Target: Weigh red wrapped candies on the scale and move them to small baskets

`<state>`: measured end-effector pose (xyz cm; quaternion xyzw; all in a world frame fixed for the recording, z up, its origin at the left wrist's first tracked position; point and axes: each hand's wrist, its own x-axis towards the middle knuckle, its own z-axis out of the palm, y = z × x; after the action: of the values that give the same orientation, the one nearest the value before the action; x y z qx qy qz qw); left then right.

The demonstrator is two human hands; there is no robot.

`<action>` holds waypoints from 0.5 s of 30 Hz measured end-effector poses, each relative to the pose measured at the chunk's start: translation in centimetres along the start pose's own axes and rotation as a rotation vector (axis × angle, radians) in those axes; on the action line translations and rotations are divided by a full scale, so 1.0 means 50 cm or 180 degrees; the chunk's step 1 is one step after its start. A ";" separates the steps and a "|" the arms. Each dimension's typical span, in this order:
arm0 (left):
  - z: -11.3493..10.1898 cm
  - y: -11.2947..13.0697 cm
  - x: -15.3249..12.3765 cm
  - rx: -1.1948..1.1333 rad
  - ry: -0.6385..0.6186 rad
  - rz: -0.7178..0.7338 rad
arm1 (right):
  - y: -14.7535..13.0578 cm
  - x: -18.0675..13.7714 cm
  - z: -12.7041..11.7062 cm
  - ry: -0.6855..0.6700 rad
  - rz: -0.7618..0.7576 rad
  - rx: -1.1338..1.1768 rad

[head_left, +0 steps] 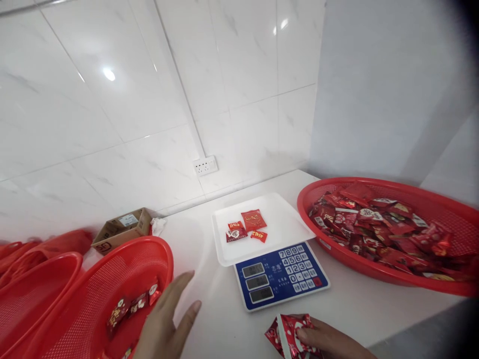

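My right hand [318,335] is closed on red candy packets [290,331] in front of the scale. How many it holds, I cannot tell. My left hand [168,314] has thumb and fingers apart with nothing between them, over the right rim of a red plastic basket [164,254]. Several small red packets [136,304] lie inside that basket. Behind my hands stands a digital scale [280,276] with a blue keypad and a white tray [228,257]. On the tray rest several red packets, among them a square one [253,219]. The display digits are too blurred to read.
At the right, a large red basket [337,259] is heaped with red packets [377,224]. Another red basket [73,269] sits at far left, near red bags [63,244]. An open cardboard box [123,230] stands by the tiled wall, below a power socket [205,165].
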<state>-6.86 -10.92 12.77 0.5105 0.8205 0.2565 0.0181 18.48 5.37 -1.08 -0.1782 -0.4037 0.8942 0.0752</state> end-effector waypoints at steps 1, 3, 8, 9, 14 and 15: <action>-0.016 -0.014 0.007 0.0310 0.0004 0.0084 | 0.001 0.001 0.001 -0.0004 -0.0015 0.0033; -0.022 -0.036 0.017 0.0743 -0.0124 0.0261 | 0.002 0.003 0.002 -0.0045 -0.0030 0.0118; 0.045 -0.073 0.028 0.1362 -0.0228 0.0756 | 0.006 0.009 0.000 -0.0131 -0.0125 0.0301; 0.056 -0.079 0.031 0.1515 -0.0092 0.0811 | 0.007 0.010 -0.001 -0.0117 -0.0146 0.0324; 0.065 -0.108 0.043 0.1849 0.0239 0.0471 | 0.007 0.009 -0.001 -0.0045 -0.0157 0.0355; 0.062 -0.112 0.042 0.1811 0.0186 0.0439 | 0.005 0.009 0.001 -0.0048 -0.0166 0.0361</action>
<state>-11.61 -9.83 8.09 0.5421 0.8230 0.0313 -0.1668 18.05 5.28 -1.37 -0.1563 -0.3574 0.9147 0.1054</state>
